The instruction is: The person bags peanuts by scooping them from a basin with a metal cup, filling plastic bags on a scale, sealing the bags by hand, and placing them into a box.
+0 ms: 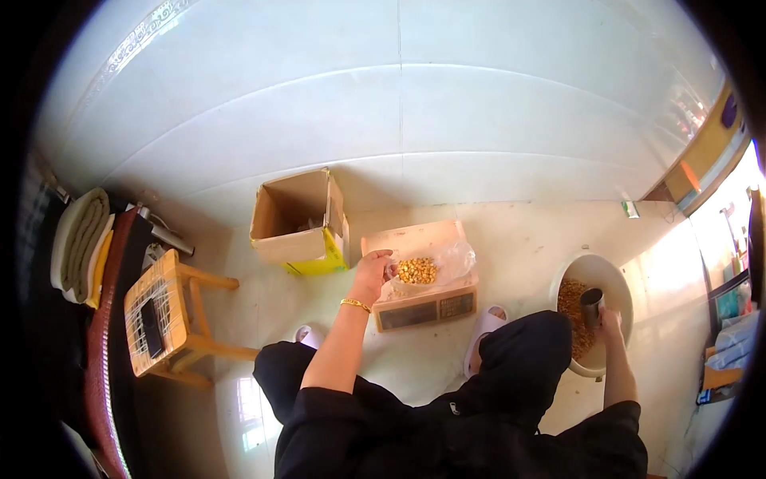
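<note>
My left hand point(375, 271) is closed on the edge of a clear plastic bag point(455, 262). Golden kernels that look like corn point(416, 271) lie in the bag, which rests on an orange weighing scale point(423, 235). Over at the right, my right hand point(610, 322) grips a dark metal cup point(591, 300), tilted inside a white bucket point(621, 287). More kernels point(573, 297), of a redder brown, cover the bottom of that bucket. Part of the grip on the cup is hard to make out.
Left of the scale stands an open cardboard box point(293, 209). A wooden stool point(179, 319) with a black phone point(152, 326) on it is at the left, beside folded blankets point(82, 239). A tiled wall point(399, 104) rises behind. Boxes and packages point(730, 351) line the right edge.
</note>
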Demonstrator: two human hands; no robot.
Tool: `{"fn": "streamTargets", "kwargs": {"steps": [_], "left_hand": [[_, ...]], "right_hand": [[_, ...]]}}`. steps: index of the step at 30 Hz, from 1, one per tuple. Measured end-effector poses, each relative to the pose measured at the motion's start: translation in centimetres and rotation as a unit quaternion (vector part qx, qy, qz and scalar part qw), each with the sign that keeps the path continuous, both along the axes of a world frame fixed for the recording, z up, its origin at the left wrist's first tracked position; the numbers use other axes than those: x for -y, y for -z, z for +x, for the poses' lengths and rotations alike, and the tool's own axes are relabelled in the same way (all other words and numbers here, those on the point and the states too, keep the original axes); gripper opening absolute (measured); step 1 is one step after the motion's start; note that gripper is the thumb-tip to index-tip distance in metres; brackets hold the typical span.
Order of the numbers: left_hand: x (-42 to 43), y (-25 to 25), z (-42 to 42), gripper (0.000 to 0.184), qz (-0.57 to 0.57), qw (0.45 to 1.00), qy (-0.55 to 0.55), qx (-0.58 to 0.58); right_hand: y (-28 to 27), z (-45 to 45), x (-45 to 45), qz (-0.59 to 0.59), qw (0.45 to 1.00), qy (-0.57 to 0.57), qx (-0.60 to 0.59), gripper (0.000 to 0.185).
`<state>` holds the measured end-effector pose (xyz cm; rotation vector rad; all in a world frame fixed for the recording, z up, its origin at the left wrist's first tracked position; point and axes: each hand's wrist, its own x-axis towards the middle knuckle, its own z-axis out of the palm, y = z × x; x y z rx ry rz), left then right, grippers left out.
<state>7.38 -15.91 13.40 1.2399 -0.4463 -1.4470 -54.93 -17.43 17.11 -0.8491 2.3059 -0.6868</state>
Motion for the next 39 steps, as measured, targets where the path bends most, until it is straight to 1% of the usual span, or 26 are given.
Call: {"fn": "streamTargets", "kwargs": {"steps": [1,2,3,4,6,7,9,10,12,13,14,16,20,21,22,23,24,25,26,27,29,30,32,34,36,39], "left_hand": [[-0.1,-0.2,-0.1,0.029,0.007,1.0,-0.006,0.001],[-0.3,-0.6,-0.2,0.028,0.009,1.0,-0.014,-0.005],[-0.4,-0.8,-0.3,0.028,0.013,1.0,-0.021,-0.01],[-0.5,-1.0,-0.4,0.028,0.02,1.0,-0.023,-0.006],[-0.6,-1.0,-0.4,0.027,0.019,0.999,-0.025,0.009],[-0.6,-0.9,-0.3,0.027,0.026,0.999,-0.025,0.012],[-0.6,-0.9,-0.1,0.027,0.029,1.0,0.004,0.009],[-0.6,-1.0,-0.2,0.027,0.034,0.999,0.005,0.011],[-0.5,-1.3,-0.5,0.027,0.018,1.0,0.02,-0.003],[-0.5,-1.4,-0.5,0.027,0.022,1.0,0.022,0.0],[-0.4,-1.5,-0.7,0.027,0.023,0.999,0.025,-0.005],[0.0,-2.0,-1.3,0.027,0.021,0.999,0.033,-0.013],[0.3,-2.3,-2.2,0.026,0.029,0.999,0.024,-0.009],[0.2,-2.3,-2.2,0.026,0.028,0.999,0.028,-0.008],[0.1,-2.3,-2.1,0.026,0.029,0.999,0.023,-0.01],[0.1,-2.4,-2.0,0.025,0.021,0.999,0.019,-0.018],[0.0,-2.5,-2.0,0.025,0.011,0.999,0.017,-0.025],[0.0,-2.6,-1.9,0.025,0.01,0.999,0.018,-0.025],[-0.1,-2.7,-1.8,0.026,0.016,1.0,0.011,-0.022],[-0.1,-2.8,-1.8,0.026,0.023,1.0,0.005,-0.02],[-0.4,-2.6,-1.5,0.027,0.033,0.999,0.018,-0.017],[-0.5,-2.6,-1.4,0.029,0.045,0.999,0.025,-0.014],[-0.7,-2.7,-1.2,0.032,0.045,0.999,0.02,-0.005],[-1.1,-2.4,-1.5,0.036,0.045,0.999,0.018,-0.001],[-1.4,-2.4,-1.5,0.041,0.023,0.982,0.062,0.175],[-1.6,-2.8,-1.4,0.042,0.035,0.968,0.107,0.226]], "right_hand": [[3.0,-1.5,0.2,-0.011,0.989,-0.067,-0.131,0.03],[4.8,-2.3,0.4,-0.022,0.957,-0.133,-0.257,0.028],[3.4,-0.5,0.3,0.028,0.933,-0.195,-0.3,0.025],[2.6,0.8,0.4,0.033,0.934,-0.199,-0.295,0.025],[2.2,2.0,0.7,0.032,0.865,-0.317,-0.387,0.026],[2.9,2.0,1.1,0.038,0.866,-0.32,-0.382,0.026],[5.1,2.3,1.7,0.013,0.775,-0.368,-0.515,0.027],[7.1,2.0,1.7,0.016,0.776,-0.369,-0.511,0.027],[11.5,2.3,1.8,0.161,0.671,-0.451,-0.567,0.024],[12.8,2.9,1.7,0.172,0.671,-0.496,-0.523,0.025],[14.0,3.6,1.6,0.175,0.674,-0.495,-0.521,0.025],[14.9,4.7,1.7,0.159,0.727,-0.519,-0.421,0.03],[12.6,4.9,2.0,0.154,0.733,-0.549,-0.37,0.036],[11.0,5.3,1.7,0.138,0.765,-0.544,-0.317,0.037],[9.0,6.1,1.0,0.122,0.793,-0.537,-0.262,0.038],[6.1,7.3,0.1,0.174,0.88,-0.433,-0.089,0.036],[6.4,6.3,-0.3,0.174,0.879,-0.435,-0.09,0.036],[6.6,4.6,-1.0,0.177,0.913,-0.365,0.053,0.032],[7.0,3.4,-1.5,0.174,0.922,-0.284,0.195,0.028],[6.0,3.0,-2.1,0.171,0.924,-0.281,0.195,0.028],[2.8,2.6,-3.5,0.123,0.902,-0.218,0.351,0.025],[3.6,0.9,-3.9,0.12,0.903,-0.218,0.351,0.025],[5.9,-3.8,-4.7,0.109,0.881,-0.147,0.436,0.033],[5.6,-4.3,-5.1,0.102,0.893,-0.126,0.42,0.03],[4.3,-3.9,-5.8,0.092,0.903,-0.101,0.407,0.028],[0.4,-2.5,-6.7,0.045,0.909,-0.079,0.406,0.024]]}}
